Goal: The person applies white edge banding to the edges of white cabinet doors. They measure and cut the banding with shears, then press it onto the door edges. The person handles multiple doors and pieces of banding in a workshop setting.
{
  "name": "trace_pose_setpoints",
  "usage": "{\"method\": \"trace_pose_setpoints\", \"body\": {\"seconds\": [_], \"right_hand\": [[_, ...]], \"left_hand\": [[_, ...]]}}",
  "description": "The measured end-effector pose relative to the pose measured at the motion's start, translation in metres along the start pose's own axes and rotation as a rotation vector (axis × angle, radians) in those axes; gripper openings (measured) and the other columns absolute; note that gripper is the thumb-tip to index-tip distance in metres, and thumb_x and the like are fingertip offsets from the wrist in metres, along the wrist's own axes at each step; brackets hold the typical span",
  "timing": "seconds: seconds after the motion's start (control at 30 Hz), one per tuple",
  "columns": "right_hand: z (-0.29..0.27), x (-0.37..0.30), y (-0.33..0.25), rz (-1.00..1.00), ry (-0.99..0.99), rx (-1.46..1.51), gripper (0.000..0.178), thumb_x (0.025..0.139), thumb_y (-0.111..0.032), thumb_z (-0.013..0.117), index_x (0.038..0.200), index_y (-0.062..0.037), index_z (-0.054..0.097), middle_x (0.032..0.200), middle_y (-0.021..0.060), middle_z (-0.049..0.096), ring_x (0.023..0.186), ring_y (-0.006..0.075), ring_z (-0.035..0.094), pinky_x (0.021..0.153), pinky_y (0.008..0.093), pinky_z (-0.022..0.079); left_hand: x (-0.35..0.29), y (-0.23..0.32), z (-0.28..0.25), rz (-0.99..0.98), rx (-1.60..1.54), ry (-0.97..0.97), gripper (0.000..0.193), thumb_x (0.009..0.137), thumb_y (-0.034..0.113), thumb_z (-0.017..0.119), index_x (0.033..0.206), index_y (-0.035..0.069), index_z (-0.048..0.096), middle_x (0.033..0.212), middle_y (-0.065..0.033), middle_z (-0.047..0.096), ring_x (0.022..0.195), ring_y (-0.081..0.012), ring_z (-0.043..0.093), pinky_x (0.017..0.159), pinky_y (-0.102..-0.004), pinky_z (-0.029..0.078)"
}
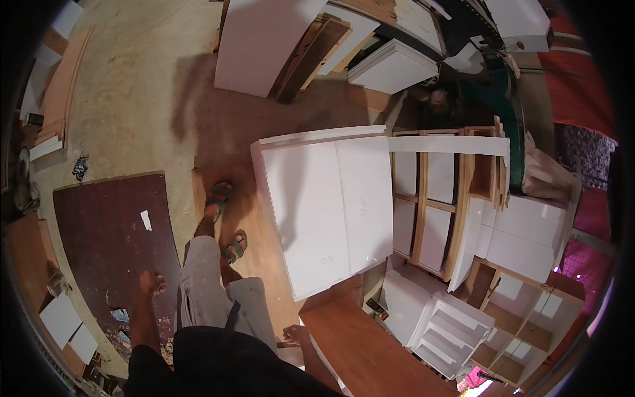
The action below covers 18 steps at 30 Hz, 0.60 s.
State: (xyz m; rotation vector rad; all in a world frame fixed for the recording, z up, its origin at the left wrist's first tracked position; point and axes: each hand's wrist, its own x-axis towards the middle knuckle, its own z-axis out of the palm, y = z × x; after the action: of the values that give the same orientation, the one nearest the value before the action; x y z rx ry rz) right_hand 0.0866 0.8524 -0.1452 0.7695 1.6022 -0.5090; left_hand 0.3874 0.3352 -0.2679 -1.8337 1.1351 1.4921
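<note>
My left hand (153, 283) hangs at my left side, fingers curled in and nothing visible in them. Below it in the picture lies a dark maroon board (99, 228) on the floor. On the other side of my body, my right hand (295, 333) is held low with its fingers loosely apart and no object in it. A brown wooden panel top (370, 334) is the nearest thing to that hand; whether they touch, I cannot tell. Ahead of it stands a large white cabinet or panel box (324, 218) with faint pencil marks.
White shelving units with wooden frames (456, 205) and a cubby shelf (516, 317) fill the right side. White and brown panels (271, 46) lean at the far side. Boards (66, 86) line the left edge. A person (436, 99) is partly visible at the back right.
</note>
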Motion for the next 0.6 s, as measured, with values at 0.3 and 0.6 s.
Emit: {"method": "trace_pose_setpoints", "body": {"seconds": [0.3,0.6], "right_hand": [[-0.051,0.004,0.0,0.193,-0.27,0.141,0.019,0.093,-0.027,0.072,0.101,-0.0099,0.066,0.075,0.0023,0.065,0.057,0.0183,0.063,0.049,0.0338,0.051],[-0.014,-0.045,-0.18,-0.096,-0.056,-0.169,0.039,0.098,-0.019,0.07,0.135,-0.0123,0.06,0.096,0.0072,0.07,0.078,0.0178,0.067,0.068,0.0368,0.056]], "left_hand": [[0.008,-0.034,0.014,-0.051,-0.306,-0.101,0.044,0.091,-0.003,0.062,0.135,0.002,0.065,0.106,-0.0181,0.073,0.082,-0.0302,0.074,0.072,-0.0428,0.062],[-0.002,0.052,-0.015,0.059,-0.429,-0.097,0.057,0.088,-0.013,0.056,0.144,-0.005,0.053,0.121,-0.0223,0.067,0.092,-0.0285,0.074,0.077,-0.0381,0.06]]}}
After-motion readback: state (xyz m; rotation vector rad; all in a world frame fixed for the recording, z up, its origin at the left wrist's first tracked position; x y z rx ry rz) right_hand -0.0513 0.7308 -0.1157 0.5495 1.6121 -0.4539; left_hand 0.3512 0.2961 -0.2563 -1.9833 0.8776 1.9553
